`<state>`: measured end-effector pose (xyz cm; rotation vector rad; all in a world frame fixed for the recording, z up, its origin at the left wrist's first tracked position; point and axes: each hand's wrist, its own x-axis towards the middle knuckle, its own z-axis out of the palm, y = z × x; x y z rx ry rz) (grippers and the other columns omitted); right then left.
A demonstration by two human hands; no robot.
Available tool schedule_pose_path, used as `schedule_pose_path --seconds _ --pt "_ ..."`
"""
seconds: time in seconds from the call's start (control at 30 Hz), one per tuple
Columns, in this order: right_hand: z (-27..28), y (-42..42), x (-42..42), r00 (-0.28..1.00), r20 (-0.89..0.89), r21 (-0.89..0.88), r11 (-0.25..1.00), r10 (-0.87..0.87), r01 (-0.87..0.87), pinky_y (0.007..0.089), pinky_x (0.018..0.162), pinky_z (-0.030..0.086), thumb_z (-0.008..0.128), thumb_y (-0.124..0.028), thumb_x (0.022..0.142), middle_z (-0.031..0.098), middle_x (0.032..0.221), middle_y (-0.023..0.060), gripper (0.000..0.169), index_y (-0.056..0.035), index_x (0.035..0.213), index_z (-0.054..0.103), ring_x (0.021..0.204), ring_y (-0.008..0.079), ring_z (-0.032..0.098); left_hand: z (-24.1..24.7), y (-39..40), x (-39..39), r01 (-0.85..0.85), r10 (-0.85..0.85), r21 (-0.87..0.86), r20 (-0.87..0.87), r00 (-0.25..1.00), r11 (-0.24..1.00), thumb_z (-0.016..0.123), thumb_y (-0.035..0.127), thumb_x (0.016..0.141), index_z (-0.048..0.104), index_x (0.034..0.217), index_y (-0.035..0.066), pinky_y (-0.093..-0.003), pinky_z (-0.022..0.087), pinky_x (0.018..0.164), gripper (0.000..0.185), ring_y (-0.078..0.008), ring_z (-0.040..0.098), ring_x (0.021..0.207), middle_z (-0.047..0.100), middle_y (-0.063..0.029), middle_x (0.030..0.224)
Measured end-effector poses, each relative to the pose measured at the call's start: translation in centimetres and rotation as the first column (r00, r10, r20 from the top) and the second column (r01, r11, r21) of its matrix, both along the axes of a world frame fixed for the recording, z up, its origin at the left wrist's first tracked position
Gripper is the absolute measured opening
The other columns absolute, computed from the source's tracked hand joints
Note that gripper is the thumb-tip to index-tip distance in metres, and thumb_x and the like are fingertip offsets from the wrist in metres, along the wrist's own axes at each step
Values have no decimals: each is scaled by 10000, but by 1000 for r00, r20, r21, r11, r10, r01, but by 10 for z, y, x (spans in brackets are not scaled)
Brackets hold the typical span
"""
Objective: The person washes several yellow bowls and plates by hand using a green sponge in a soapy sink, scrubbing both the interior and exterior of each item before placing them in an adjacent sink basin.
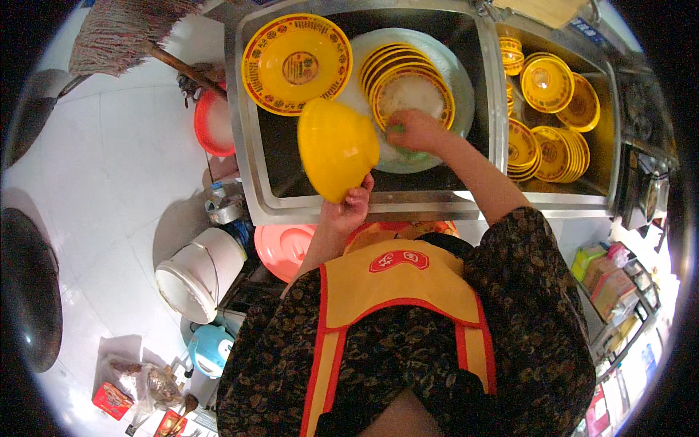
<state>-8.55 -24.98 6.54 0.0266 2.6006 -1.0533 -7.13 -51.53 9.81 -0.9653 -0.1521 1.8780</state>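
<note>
My left hand [352, 203] grips a yellow bowl [338, 148] by its lower edge, tilted on its side above the left sink basin. My right hand [415, 131] is closed on a green scrubbing cloth or pad [403, 150], only partly visible, at the near rim of the plate stack. Those stacked yellow plates [412, 98], the front one holding whitish suds, sit in a large round basin [461, 82] of soapy water. A wide yellow dish [297, 64] with a patterned rim lies at the left of the sink, beyond the bowl.
The right sink basin [592, 185] holds yellow bowls [548, 82] and stacked plates [562, 154]. Left of the sink are a red basin [214, 123], a mop [123, 35] and a white bucket [202, 276]. A pink basin [284, 248] is below the sink's front edge.
</note>
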Motion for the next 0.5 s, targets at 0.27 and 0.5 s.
schedule_pose_path --seconds 0.27,0.5 --pt "-92 12 -4 990 -110 491 861 -91 134 434 845 513 630 -233 791 619 1117 205 455 -90 1219 579 941 337 632 2 7 -7 -11 18 240 -28 999 971 561 303 908 433 1249 -47 -200 463 508 505 -140 513 630 558 -184 1037" --pt "29 -21 -12 678 423 -587 387 -602 711 302 776 506 711 -333 821 634 1028 111 547 13 1211 546 905 158 615 3 19 -6 -30 36 72 -84 996 997 565 302 895 487 1211 -2 -195 443 482 445 -150 505 608 569 -188 994"
